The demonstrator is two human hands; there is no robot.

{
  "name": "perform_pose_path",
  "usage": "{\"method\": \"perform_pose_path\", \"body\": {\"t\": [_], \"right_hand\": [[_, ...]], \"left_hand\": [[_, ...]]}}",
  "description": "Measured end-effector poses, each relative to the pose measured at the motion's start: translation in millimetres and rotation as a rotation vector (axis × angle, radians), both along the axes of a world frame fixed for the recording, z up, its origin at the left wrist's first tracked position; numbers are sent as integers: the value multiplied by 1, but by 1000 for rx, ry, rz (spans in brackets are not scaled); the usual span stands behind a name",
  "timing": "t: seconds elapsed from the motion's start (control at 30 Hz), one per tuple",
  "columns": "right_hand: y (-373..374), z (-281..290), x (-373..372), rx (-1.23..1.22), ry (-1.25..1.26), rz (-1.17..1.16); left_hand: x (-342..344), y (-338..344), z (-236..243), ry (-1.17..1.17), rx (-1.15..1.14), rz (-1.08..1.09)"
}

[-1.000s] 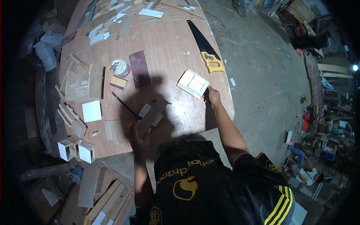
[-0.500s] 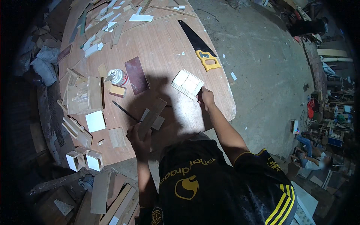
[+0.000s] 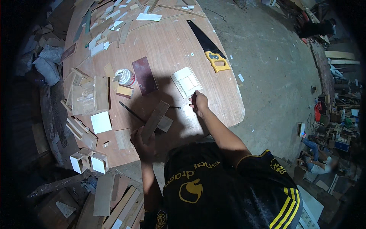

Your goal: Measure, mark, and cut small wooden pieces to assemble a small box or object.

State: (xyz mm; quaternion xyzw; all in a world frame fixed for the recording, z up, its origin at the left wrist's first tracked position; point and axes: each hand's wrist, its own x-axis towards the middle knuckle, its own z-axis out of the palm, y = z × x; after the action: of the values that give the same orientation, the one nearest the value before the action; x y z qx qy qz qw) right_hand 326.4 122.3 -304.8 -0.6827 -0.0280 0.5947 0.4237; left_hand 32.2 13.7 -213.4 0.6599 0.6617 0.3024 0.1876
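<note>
My left hand (image 3: 142,139) grips the lower end of a narrow wooden board (image 3: 155,120) in the shadow at the table's near side. Beneath that board lie a small pale piece (image 3: 165,124) and a thin dark bar (image 3: 129,111). My right hand (image 3: 198,102) has its fingers at the near edge of a white rectangular panel assembly (image 3: 186,81), holding it on the table. Above the board are a maroon panel (image 3: 144,75), a glue tub (image 3: 125,77) and a small yellow-topped block (image 3: 124,91).
A yellow-handled handsaw (image 3: 215,61) lies at the table's (image 3: 232,107) right side. Wooden box parts (image 3: 89,95) fill the left side, offcuts (image 3: 145,17) the far end. Concrete floor (image 3: 267,76) borders the right. A seated co-worker (image 3: 314,164) is at lower right, among clutter.
My right hand and the white panel assembly have moved left across the table, the assembly turning slightly. My left hand still grips the narrow board in much the same place.
</note>
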Motion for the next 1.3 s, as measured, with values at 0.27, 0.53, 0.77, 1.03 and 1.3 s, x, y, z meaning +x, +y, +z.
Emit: {"method": "perform_pose_path", "body": {"t": [0.27, 0.53, 0.77, 1.03, 1.3], "right_hand": [[15, -1, -37, 35, 22, -85], [-20, -32, -11, 56, -603, -40], [-12, 8, 92, 326, -1299, 543], [82, 17, 163, 172, -1785, 1222], [108, -22, 219, 637, -1798, 975]], "left_hand": [[-18, 2, -2, -1, -24, 25], [-13, 22, -7, -109, -6, -109], [44, 39, 3, -102, 12, -268], [134, 48, 29, -26, -60, -312], [241, 19, -46, -153, -97, -154]]}}
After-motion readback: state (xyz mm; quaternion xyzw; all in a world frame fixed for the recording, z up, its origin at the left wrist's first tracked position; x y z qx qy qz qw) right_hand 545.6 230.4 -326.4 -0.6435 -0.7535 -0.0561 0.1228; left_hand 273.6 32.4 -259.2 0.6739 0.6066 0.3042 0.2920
